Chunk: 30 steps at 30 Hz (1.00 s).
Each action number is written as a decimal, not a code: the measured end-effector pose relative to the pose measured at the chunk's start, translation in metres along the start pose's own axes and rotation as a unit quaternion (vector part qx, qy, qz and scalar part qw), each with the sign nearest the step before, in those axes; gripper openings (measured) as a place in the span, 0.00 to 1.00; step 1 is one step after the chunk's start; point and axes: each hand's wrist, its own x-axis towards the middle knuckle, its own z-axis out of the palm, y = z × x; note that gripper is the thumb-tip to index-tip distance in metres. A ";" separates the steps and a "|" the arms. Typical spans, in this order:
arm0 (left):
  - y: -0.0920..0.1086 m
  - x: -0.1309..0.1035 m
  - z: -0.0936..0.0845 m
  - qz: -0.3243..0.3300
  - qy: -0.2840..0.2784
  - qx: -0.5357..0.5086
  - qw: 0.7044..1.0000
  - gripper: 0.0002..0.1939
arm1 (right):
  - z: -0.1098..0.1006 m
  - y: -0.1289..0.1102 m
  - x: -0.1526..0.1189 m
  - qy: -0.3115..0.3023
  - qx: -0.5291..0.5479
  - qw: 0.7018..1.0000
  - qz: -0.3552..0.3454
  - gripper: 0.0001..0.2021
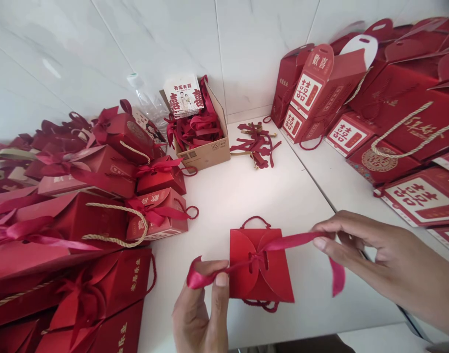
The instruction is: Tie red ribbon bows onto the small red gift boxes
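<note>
A small red gift box [242,282] with dark red cord handles sits on the white table in front of me. A red ribbon [292,241] runs through the slots in its top flaps and crosses in a knot at the middle. At the lower left of the box, my left hand [202,309] pinches one ribbon end between thumb and forefinger. My right hand [360,250] grips the other end at the upper right, its tail hanging below the fingers. Both ribbon ends are stretched out to opposite sides.
Boxes with tied bows [88,171] crowd the left side. At the back stand a cardboard box [205,156] of ribbons and cards, a clear bottle [146,98], and a loose ribbon pile [259,144]. Stacked red boxes [327,83] fill the right side. A tiled wall [165,34] rises behind.
</note>
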 end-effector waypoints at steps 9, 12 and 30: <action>-0.009 0.016 -0.010 0.151 -0.246 0.080 0.954 0.40 | 0.024 -0.032 -0.009 -0.042 0.002 0.986 -0.160 0.31; -0.010 0.022 -0.012 0.147 -0.257 0.090 0.951 0.37 | 0.032 -0.039 -0.005 -0.049 -0.002 0.984 -0.170 0.26; -0.013 0.022 -0.007 0.183 -0.257 0.045 0.948 0.34 | 0.043 -0.033 -0.005 -0.048 0.073 0.990 -0.108 0.12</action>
